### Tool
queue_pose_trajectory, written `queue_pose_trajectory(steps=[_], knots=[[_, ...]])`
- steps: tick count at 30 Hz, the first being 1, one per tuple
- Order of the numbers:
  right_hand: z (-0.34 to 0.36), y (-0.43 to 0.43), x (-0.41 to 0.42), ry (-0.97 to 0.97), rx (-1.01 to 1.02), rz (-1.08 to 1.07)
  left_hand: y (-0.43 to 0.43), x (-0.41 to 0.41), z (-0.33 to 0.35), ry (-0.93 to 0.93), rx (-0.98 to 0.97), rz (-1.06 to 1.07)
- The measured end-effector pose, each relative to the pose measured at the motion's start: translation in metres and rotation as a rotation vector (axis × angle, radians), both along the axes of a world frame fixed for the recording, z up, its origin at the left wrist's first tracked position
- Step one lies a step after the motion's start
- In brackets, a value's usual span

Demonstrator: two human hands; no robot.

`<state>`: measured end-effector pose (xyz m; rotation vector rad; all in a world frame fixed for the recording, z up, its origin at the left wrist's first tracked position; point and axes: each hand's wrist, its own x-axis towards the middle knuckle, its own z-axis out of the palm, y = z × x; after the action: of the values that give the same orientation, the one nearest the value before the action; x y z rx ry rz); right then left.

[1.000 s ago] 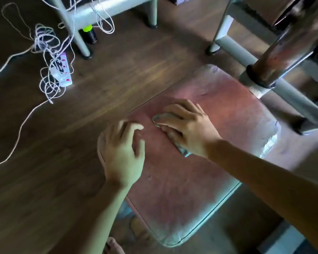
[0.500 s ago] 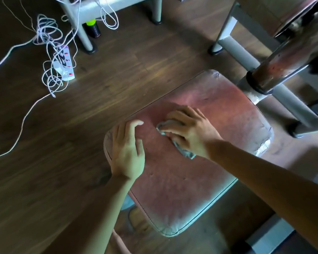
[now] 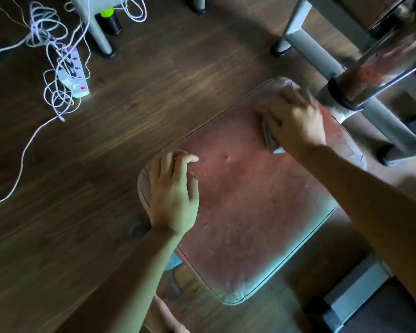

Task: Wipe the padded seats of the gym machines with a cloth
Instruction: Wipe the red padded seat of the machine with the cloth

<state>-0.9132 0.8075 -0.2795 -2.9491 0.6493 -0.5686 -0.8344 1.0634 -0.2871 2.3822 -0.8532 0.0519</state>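
Cloth (image 3: 271, 140), bunched under the curled fingers of my right hand (image 3: 296, 121), had swept to the seat's (image 3: 250, 212) upper-right corner, covering fresh padding, while my left hand (image 3: 173, 195) stayed loose-fingered and empty.

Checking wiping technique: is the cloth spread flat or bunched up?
Bunched: the cloth shows as a wad under the right hand.

Head view. My right hand (image 3: 296, 121), motion-blurred, holds a grey cloth (image 3: 270, 138) against the far corner of the worn red padded seat (image 3: 250, 212), beside the machine's post (image 3: 380, 75). My left hand (image 3: 173, 195) rests on the seat's left edge, fingers relaxed; a power strip (image 3: 76, 75) and tangled white cable (image 3: 51, 44) lie on the wooden floor (image 3: 154, 80).
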Motion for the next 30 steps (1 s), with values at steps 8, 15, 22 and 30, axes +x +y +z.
queue_pose_trajectory(steps=[8, 15, 22, 30], knots=[[-0.001, 0.049, -0.022, -0.014, 0.058, -0.031, -0.001, -0.002, 0.009, 0.014, 0.024, -0.052], [-0.004, -0.028, 0.024, -0.018, 0.071, -0.417, -0.001, 0.001, 0.005, -0.032, 0.06, -0.062], [0.001, 0.053, -0.06, -0.042, 0.172, -0.072, -0.006, -0.001, 0.006, -0.008, 0.117, -0.014], [0.002, -0.052, -0.052, -0.033, 0.177, -0.102, -0.098, -0.033, -0.001, 0.079, 0.143, 0.076]])
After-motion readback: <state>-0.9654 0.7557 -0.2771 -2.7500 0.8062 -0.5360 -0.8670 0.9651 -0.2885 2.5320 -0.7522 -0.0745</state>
